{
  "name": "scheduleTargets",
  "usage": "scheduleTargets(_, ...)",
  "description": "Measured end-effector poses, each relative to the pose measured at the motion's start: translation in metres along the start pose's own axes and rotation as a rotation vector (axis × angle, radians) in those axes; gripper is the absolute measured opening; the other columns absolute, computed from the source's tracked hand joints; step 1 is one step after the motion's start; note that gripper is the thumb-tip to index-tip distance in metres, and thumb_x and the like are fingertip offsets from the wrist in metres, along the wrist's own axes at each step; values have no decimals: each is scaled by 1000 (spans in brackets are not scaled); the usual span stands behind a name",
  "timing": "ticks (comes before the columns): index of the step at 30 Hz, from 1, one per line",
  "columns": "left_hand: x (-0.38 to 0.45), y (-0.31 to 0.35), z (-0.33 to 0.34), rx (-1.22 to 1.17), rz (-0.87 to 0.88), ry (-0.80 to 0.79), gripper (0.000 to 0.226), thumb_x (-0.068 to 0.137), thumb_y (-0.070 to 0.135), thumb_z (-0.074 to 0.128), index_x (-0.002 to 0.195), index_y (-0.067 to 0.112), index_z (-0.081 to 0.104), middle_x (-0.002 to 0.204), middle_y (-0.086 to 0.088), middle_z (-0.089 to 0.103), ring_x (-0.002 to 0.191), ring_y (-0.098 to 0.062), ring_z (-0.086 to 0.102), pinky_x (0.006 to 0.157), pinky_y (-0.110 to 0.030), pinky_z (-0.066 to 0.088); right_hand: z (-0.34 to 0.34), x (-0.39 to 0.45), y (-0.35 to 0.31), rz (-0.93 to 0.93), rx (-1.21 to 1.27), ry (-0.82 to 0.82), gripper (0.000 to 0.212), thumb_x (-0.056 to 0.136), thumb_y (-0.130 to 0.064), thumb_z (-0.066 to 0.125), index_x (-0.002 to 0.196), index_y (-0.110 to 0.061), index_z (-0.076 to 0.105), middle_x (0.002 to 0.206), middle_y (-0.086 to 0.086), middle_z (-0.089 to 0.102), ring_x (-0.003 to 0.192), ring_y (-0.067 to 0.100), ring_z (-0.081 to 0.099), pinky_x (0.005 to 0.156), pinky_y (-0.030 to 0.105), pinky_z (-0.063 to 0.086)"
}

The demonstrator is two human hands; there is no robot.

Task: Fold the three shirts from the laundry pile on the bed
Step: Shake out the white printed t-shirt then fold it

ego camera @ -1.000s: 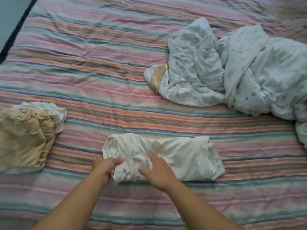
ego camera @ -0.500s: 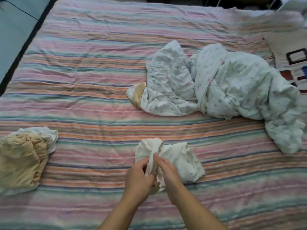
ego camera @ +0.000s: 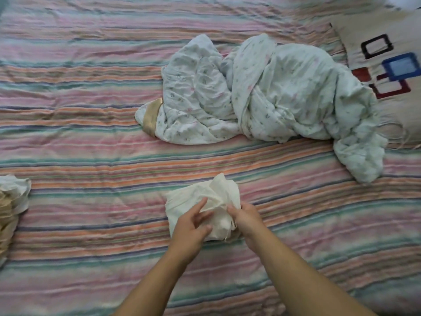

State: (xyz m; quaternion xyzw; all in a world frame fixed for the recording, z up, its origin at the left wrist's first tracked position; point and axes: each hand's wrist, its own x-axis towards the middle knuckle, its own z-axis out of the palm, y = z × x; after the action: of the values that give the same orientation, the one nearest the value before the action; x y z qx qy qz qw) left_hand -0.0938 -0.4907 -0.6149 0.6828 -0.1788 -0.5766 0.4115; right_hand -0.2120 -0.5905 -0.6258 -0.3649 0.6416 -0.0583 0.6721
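A cream shirt point(ego camera: 182, 201), folded into a small thick bundle, lies on the striped bed cover point(ego camera: 91, 156) in front of me. My left hand point(ego camera: 191, 229) rests on its near left side, fingers pinching a fold of the cloth. My right hand point(ego camera: 245, 218) grips the bundle's right edge. At the far left edge lies a stack of folded clothes point(ego camera: 10, 213), tan over white, partly cut off by the frame.
A crumpled pale floral blanket point(ego camera: 262, 94) with a tan patch sprawls across the upper middle and right. A beige pillow point(ego camera: 387, 53) with coloured square outlines sits at the upper right corner.
The cream shirt went from a long flat strip to a compact bundle as both hands folded it rightward. The view shifted, so the stack slid to the left edge.
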Motion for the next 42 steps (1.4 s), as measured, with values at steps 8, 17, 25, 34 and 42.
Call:
scheduleTargets(8, 22, -21, -44, 28, -192, 451, 102, 77, 18, 79, 153, 30, 11, 154, -6, 32, 131, -27, 45, 96, -44, 48, -22, 26, 4, 132, -165, 222, 27, 87, -20, 66, 110, -9, 59, 112, 7, 65, 92, 25, 60, 77, 35, 50)
scheduleTargets(17, 50, -63, -51, -214, -394, 359, 64, 68, 9, 82, 125, 17, 53, 117, -8, 64, 100, -29, 64, 79, -47, 56, -26, 80, 10, 80, -276, -119, 129, 21, -51, 99, 135, -33, 41, 133, -5, 58, 120, 24, 59, 101, 50, 51)
scheduleTargets(25, 65, -67, -55, -144, -501, 269, 53, 70, 14, 82, 116, 15, 57, 108, -6, 69, 94, -29, 67, 78, -44, 57, -22, 76, 12, 146, -169, -201, 73, 59, -14, 93, 124, -18, 60, 114, 4, 72, 102, 28, 70, 92, 49, 57)
scheduleTargets(34, 44, -47, -73, -405, -473, 239, 35, 74, -7, 70, 107, 1, 67, 105, -17, 74, 95, -35, 69, 78, -40, 56, -7, 53, -18, 132, -221, -169, 45, 70, -13, 87, 110, -10, 68, 103, 11, 76, 92, 32, 73, 83, 50, 61)
scheduleTargets(42, -8, 7, -119, -566, -261, 145, 47, 65, -11, 71, 110, 1, 64, 106, -18, 73, 87, -31, 72, 68, -38, 61, 29, 0, -61, 134, -56, -326, 45, 75, -6, 80, 117, -2, 67, 106, 21, 75, 96, 39, 72, 83, 53, 59)
